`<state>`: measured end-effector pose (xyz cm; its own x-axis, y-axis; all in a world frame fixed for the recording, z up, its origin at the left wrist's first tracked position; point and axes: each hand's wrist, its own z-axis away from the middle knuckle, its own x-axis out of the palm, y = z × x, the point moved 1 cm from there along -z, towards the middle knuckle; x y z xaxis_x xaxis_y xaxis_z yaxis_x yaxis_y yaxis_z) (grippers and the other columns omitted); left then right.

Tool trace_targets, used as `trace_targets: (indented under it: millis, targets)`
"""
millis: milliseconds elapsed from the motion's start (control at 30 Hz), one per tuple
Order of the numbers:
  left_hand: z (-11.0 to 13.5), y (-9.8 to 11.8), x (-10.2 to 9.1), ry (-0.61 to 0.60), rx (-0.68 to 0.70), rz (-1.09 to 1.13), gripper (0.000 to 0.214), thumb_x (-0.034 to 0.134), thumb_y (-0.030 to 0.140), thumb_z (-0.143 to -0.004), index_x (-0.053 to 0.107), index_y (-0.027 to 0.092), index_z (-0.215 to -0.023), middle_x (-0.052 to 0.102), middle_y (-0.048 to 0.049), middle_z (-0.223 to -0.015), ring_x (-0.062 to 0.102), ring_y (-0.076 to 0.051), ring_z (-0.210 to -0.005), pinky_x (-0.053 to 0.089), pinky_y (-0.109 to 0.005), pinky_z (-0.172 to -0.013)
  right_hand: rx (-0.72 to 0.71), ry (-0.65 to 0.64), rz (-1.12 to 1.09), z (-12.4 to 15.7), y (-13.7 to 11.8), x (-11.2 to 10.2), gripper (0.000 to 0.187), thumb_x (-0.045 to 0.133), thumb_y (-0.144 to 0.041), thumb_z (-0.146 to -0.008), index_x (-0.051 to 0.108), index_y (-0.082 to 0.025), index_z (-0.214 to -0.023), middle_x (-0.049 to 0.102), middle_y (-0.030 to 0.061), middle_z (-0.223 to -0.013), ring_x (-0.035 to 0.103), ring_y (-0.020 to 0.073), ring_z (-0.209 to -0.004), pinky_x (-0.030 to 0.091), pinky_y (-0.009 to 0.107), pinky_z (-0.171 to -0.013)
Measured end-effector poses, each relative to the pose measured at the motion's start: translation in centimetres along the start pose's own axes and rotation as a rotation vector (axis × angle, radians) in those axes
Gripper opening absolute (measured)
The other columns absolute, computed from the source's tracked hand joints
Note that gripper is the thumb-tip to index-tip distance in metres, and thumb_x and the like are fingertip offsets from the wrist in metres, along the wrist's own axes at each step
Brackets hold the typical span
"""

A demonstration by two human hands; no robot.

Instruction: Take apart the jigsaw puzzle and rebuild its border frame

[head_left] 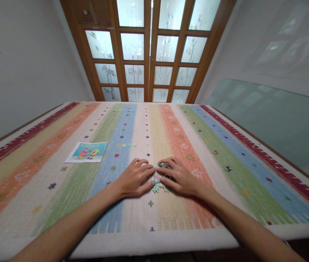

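A small heap of jigsaw puzzle pieces (156,182), mostly pale teal with some pink and dark ones, lies on the striped tablecloth in front of me. From its left side my left hand (138,178) reaches in, palm down, fingers apart and fingertips at the pieces. My right hand (177,176) curves around the right side the same way, partly covering the pieces under its fingers. The fingertips of both hands almost meet over the heap. Farther up and left, a short row of puzzle pieces (129,145) lies flat. A printed cartoon picture (87,152) rests left of that row.
The table's tablecloth (154,214) carries coloured stripes and small printed figures. Beyond the far edge stand wooden doors (150,54) with frosted glass panes. White walls flank the table, and a pale green glass-like panel (274,120) stands at the right.
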<state>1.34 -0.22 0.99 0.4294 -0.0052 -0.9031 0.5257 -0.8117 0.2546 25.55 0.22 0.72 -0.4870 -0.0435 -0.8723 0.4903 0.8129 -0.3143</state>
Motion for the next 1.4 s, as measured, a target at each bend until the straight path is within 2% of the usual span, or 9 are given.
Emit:
trace_targets:
  millis: [300,467,767,833,933,1067,1200,1300,1400]
  targets:
    - [0.4,-3.7,0.1,0.027,-0.291,-0.169,0.053,0.041,0.058,-0.102,0.057,0.018,-0.133,0.061,-0.0154,-0.138,0.050,-0.037,-0.122,0.039,-0.053,-0.100,0.002,0.013,0.004,-0.1,-0.1,-0.1,0.027,0.053,-0.032,-0.103,0.070,-0.019,-0.121,0.062,0.0153,-0.128,0.052,0.0293,-0.120,0.045,0.051,-0.104]
    - [-0.1,-5.3,0.1,0.011,-0.340,-0.188,0.056,0.043,0.060,-0.101,0.054,0.019,-0.137,0.058,-0.0145,-0.145,0.049,-0.038,-0.124,0.036,-0.057,-0.103,0.007,0.023,-0.004,-0.1,0.0,-0.1,0.026,0.053,-0.033,-0.103,0.070,-0.021,-0.120,0.063,0.0137,-0.127,0.052,0.0291,-0.120,0.044,0.051,-0.104]
    - [-0.4,-6.2,0.2,0.018,-0.382,-0.107,0.059,0.042,0.060,-0.100,0.053,0.017,-0.139,0.057,-0.0170,-0.145,0.048,-0.039,-0.125,0.035,-0.062,-0.106,0.024,0.028,-0.026,-0.1,0.1,-0.4,0.025,0.054,-0.030,-0.103,0.071,-0.020,-0.117,0.063,0.0140,-0.127,0.052,0.0292,-0.121,0.044,0.052,-0.105]
    - [-0.3,-6.0,0.0,0.049,-0.351,-0.060,0.054,0.045,0.054,-0.100,0.054,0.017,-0.138,0.059,-0.0168,-0.143,0.048,-0.038,-0.125,0.035,-0.061,-0.106,0.009,0.033,-0.045,0.0,0.0,-0.5,0.024,0.055,-0.030,-0.102,0.071,-0.020,-0.116,0.064,0.0136,-0.126,0.053,0.0283,-0.120,0.045,0.051,-0.104]
    - [-0.2,-4.8,-0.5,0.106,-0.231,0.038,0.042,0.052,0.042,-0.097,0.061,0.019,-0.131,0.063,-0.0133,-0.137,0.050,-0.033,-0.122,0.037,-0.056,-0.107,-0.021,0.025,-0.078,0.0,-0.1,-0.6,0.023,0.058,-0.031,-0.101,0.072,-0.022,-0.116,0.064,0.0124,-0.125,0.054,0.0272,-0.119,0.046,0.049,-0.104]
    - [0.1,-1.9,-1.1,0.075,-0.075,0.188,0.019,0.059,0.029,-0.091,0.071,0.023,-0.104,0.069,-0.0082,-0.116,0.055,-0.028,-0.111,0.043,-0.049,-0.102,-0.030,0.020,-0.085,0.1,-0.3,-0.5,0.019,0.061,-0.031,-0.099,0.075,-0.023,-0.109,0.064,0.0114,-0.123,0.053,0.0274,-0.118,0.047,0.049,-0.103]
    - [0.3,-0.1,-1.0,0.032,-0.041,0.231,0.014,0.062,0.024,-0.087,0.072,0.022,-0.096,0.068,-0.0078,-0.108,0.056,-0.026,-0.103,0.045,-0.047,-0.096,-0.036,-0.004,-0.080,0.1,-0.5,-0.5,0.023,0.060,-0.030,-0.099,0.074,-0.022,-0.116,0.063,0.0126,-0.125,0.052,0.0275,-0.119,0.047,0.049,-0.103]
    - [0.3,-0.1,-0.8,0.023,-0.046,0.234,0.013,0.061,0.025,-0.088,0.071,0.021,-0.095,0.067,-0.0082,-0.106,0.055,-0.026,-0.101,0.046,-0.046,-0.093,-0.074,-0.065,-0.064,0.0,-0.8,-0.6,0.029,0.060,-0.029,-0.099,0.072,-0.026,-0.125,0.060,0.0120,-0.132,0.049,0.0280,-0.125,0.045,0.051,-0.106]
    - [0.4,-0.4,-0.6,0.016,-0.050,0.243,0.013,0.060,0.026,-0.088,0.070,0.020,-0.095,0.067,-0.0084,-0.106,0.055,-0.026,-0.102,0.046,-0.045,-0.093,-0.091,-0.100,-0.055,-0.1,-0.9,-0.6,0.028,0.062,-0.031,-0.098,0.072,-0.028,-0.124,0.061,0.0103,-0.131,0.048,0.0282,-0.127,0.043,0.051,-0.108]
